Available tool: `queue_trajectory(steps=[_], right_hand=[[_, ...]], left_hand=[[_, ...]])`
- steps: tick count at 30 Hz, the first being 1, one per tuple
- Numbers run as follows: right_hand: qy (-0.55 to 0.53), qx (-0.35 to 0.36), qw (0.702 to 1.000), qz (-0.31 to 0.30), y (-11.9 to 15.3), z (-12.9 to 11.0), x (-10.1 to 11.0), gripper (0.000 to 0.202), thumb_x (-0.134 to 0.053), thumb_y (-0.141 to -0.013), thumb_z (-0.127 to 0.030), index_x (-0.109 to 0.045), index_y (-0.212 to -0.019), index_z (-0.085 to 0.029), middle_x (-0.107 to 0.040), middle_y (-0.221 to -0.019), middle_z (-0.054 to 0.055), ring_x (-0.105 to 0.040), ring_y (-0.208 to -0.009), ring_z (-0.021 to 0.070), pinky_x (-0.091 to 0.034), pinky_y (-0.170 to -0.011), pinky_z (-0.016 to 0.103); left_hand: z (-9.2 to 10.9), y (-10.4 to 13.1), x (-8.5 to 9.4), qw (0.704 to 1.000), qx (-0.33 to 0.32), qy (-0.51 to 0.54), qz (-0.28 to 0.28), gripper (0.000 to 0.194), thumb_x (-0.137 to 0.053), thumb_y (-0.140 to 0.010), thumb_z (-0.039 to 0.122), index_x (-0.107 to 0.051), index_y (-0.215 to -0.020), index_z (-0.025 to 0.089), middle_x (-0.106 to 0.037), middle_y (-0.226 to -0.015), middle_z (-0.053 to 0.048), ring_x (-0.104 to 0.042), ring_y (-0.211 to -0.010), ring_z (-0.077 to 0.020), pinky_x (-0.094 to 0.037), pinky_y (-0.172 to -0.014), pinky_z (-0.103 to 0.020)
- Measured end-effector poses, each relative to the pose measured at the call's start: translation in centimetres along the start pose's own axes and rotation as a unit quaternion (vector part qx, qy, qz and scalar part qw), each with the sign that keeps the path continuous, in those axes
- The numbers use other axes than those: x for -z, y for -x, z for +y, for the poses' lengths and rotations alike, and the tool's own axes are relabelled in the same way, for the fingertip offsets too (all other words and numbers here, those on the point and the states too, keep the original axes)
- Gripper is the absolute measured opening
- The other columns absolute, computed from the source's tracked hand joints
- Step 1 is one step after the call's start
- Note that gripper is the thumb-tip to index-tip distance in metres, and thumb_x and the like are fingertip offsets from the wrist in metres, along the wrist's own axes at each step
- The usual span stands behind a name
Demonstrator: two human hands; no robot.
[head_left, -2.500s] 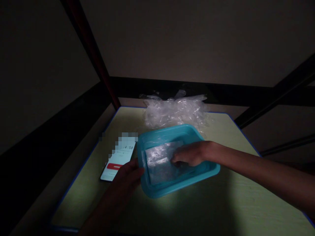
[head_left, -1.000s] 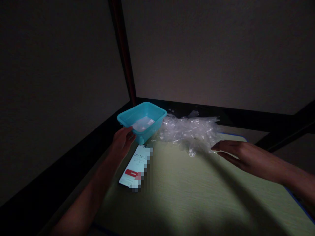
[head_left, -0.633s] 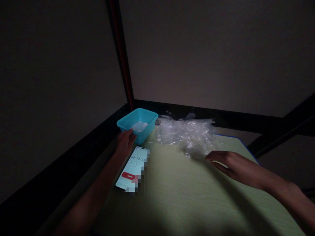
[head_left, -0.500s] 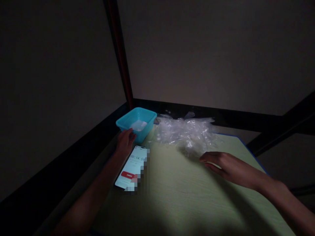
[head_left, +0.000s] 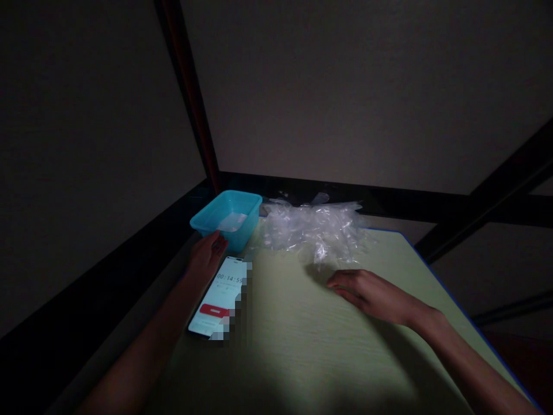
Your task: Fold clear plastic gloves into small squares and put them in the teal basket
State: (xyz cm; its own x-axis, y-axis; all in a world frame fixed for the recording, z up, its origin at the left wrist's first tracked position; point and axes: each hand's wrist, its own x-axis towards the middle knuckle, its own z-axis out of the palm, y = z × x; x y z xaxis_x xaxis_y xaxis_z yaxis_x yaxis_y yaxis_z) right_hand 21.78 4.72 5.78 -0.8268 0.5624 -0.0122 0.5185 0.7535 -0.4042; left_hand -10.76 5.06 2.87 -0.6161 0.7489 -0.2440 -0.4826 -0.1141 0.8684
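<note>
A turquoise plastic basin (head_left: 244,230) stands at the far left corner of the table, with something pale and flat inside it. By its near wall is my left hand (head_left: 207,252), fingers loosely bent with gaps between them and nothing seen in them; whether it touches the basin I cannot tell. Crumpled clear plastic bags (head_left: 309,227) lie in a heap at the back of the table. In front of that heap hovers my right hand (head_left: 367,293), palm down, thumb apart from the fingers, holding nothing visible.
A phone (head_left: 218,297) with a lit timer screen lies beside my left forearm, its right part pixelated. The pale green tabletop (head_left: 294,328) has a blue edge. Dark-framed walls stand behind and to the left. The light is dim.
The view has turned a little, shifting the scene leftward. My right hand has moved slightly left over the table. My left hand stays by the basin.
</note>
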Motion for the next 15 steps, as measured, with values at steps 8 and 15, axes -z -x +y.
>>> queue_trajectory(steps=[8, 15], right_hand=[[-0.031, -0.043, 0.999, 0.002, 1.6, 0.9, -1.3, 0.022, -0.043, -0.090, -0.018, -0.063, -0.099, -0.015, -0.068, -0.094, 0.009, -0.064, -0.085, 0.0198, -0.050, -0.074, 0.034], [-0.088, -0.038, 0.995, 0.023, 1.5, -0.5, -3.5, 0.021, -0.044, -0.089, -0.018, -0.063, -0.095, -0.016, -0.068, -0.089, 0.007, -0.064, -0.080, 0.0177, -0.050, -0.071, 0.030]], left_hand=[[-1.7, 6.2, -0.5, 0.997, -0.047, -0.068, -0.007, 0.028, -0.068, -0.056, -0.001, -0.058, -0.076, 0.017, -0.060, -0.072, 0.004, -0.057, -0.070, -0.0094, -0.043, -0.061, -0.016], [-5.3, 4.8, -5.8, 0.980, -0.044, -0.147, -0.125, 0.045, -0.068, -0.054, 0.007, -0.046, -0.091, 0.022, -0.053, -0.085, 0.003, -0.055, -0.065, -0.0095, -0.043, -0.055, -0.019]])
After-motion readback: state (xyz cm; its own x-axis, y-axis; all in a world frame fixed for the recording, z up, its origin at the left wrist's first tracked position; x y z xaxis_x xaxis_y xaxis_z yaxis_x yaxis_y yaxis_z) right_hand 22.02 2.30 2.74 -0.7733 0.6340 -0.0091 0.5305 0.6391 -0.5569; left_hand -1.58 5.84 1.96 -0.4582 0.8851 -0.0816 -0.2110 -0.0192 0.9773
